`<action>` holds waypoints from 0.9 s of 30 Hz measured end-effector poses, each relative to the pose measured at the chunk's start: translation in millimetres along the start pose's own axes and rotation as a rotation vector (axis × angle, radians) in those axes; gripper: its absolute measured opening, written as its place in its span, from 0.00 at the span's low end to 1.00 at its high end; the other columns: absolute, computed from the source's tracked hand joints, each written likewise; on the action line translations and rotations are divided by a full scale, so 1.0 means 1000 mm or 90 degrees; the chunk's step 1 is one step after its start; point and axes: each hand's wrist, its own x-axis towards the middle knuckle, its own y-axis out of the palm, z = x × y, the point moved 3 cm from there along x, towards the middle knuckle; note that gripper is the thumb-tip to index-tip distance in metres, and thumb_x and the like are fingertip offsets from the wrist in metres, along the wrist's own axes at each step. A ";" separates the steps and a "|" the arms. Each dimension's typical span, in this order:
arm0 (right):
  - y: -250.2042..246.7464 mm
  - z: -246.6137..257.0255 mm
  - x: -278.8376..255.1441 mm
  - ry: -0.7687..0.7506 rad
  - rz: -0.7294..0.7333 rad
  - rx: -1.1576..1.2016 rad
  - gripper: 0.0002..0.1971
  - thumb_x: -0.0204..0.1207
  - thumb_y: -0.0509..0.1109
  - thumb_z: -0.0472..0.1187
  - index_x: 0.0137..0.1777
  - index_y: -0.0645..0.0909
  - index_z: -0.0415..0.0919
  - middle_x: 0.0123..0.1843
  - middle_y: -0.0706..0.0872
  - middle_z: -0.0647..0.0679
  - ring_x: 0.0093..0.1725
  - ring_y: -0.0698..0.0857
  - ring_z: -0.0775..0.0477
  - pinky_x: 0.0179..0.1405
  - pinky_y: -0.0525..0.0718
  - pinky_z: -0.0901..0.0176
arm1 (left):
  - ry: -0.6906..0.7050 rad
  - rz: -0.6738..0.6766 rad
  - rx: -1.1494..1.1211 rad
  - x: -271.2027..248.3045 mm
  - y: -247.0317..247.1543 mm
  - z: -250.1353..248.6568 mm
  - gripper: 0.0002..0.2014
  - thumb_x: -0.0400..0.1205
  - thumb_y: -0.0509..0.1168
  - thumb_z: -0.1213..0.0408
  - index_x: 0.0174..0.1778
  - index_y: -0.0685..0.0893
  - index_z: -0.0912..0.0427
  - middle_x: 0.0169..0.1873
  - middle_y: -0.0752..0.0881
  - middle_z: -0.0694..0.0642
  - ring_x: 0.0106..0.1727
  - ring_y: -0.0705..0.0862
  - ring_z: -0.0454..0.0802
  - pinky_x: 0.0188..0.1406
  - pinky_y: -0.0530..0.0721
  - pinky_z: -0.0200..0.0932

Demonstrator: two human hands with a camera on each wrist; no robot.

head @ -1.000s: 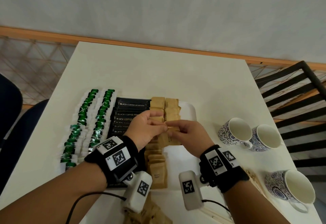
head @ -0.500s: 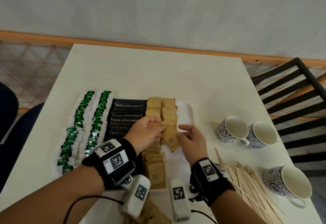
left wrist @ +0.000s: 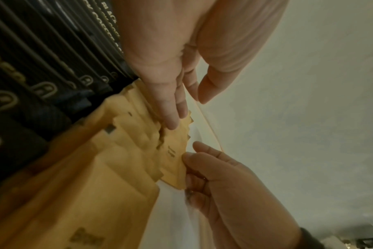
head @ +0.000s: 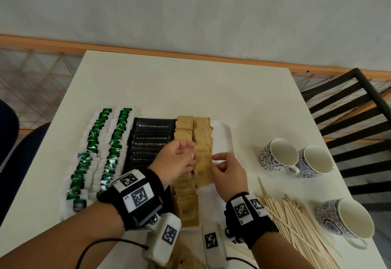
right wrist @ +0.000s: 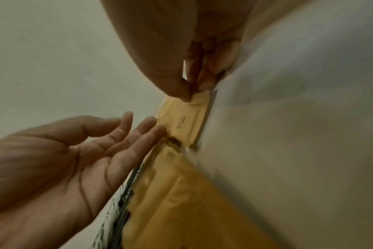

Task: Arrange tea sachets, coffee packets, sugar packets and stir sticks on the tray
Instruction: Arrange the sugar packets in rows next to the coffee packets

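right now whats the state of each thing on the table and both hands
left hand: fingers straight, touching the sugar packet
right hand: pinching the sugar packet's edge
sugar packet: flat at the near end of the second row
coffee packets: overlapped in a column
tea sachets: two overlapped rows
stir sticks: loose pile off the tray
cups: upright, empty

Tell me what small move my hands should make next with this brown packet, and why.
Probably let go: the right hand pinches the brown sugar packet's edge, and it already lies on the right sugar column, overlapping the packet behind, with the left hand's fingers resting straight on it. That column stops mid-tray, so fetching another packet would follow.
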 end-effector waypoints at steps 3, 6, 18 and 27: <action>0.000 -0.004 0.004 0.005 -0.011 0.019 0.08 0.74 0.70 0.38 0.44 0.79 0.55 0.30 0.82 0.51 0.32 0.83 0.53 0.30 0.77 0.70 | 0.002 0.005 0.001 0.000 0.001 0.000 0.12 0.83 0.61 0.74 0.59 0.80 0.58 0.57 0.85 0.57 0.56 0.87 0.53 0.51 0.87 0.40; 0.001 -0.004 0.007 -0.011 -0.001 0.015 0.08 0.76 0.70 0.39 0.44 0.79 0.55 0.32 0.85 0.48 0.35 0.85 0.48 0.32 0.81 0.66 | 0.000 0.004 -0.003 0.001 0.000 0.001 0.12 0.83 0.61 0.75 0.58 0.80 0.57 0.56 0.86 0.56 0.57 0.86 0.53 0.51 0.87 0.40; 0.000 0.028 0.045 -0.061 0.017 -0.001 0.23 0.78 0.62 0.34 0.73 0.66 0.48 0.61 0.76 0.54 0.46 0.79 0.63 0.36 0.74 0.77 | 0.010 -0.024 -0.030 0.003 -0.005 -0.001 0.11 0.82 0.61 0.75 0.56 0.82 0.58 0.53 0.87 0.57 0.53 0.88 0.52 0.50 0.88 0.43; -0.003 0.030 0.043 -0.028 0.024 -0.011 0.23 0.78 0.63 0.36 0.73 0.67 0.48 0.61 0.78 0.53 0.46 0.79 0.62 0.45 0.76 0.67 | 0.006 -0.023 -0.064 0.004 -0.013 0.001 0.10 0.83 0.62 0.74 0.54 0.83 0.56 0.52 0.88 0.57 0.53 0.89 0.53 0.52 0.87 0.46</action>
